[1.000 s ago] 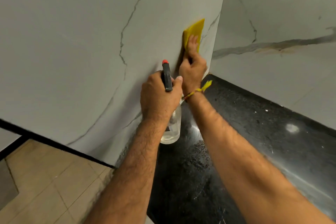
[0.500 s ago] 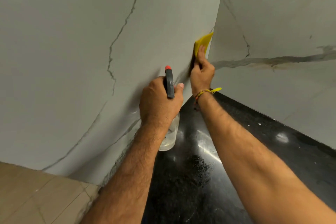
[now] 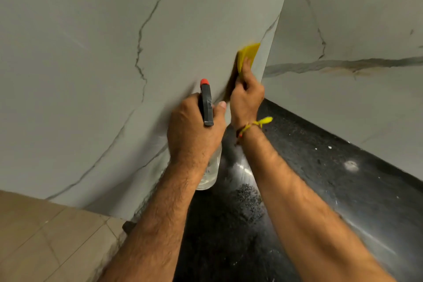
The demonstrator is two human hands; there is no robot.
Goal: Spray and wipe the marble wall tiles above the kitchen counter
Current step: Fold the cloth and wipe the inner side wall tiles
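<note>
Wiping goes best with the right hand (image 3: 246,98) pressing its yellow cloth (image 3: 247,55) flat on the wall (image 3: 91,52) near the corner, using overlapping strokes. The left hand (image 3: 192,130) grips the spray bottle (image 3: 209,167) above the counter (image 3: 320,178).

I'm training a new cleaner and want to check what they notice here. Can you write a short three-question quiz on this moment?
1. True or false: the right hand presses the yellow cloth against the marble wall.
2. What does the left hand hold? A) a sponge B) a spray bottle C) a brush
3. Fill in: the cloth is close to the ___ where the two walls meet, above the black counter.

Key: 1 true; 2 B; 3 corner
</note>
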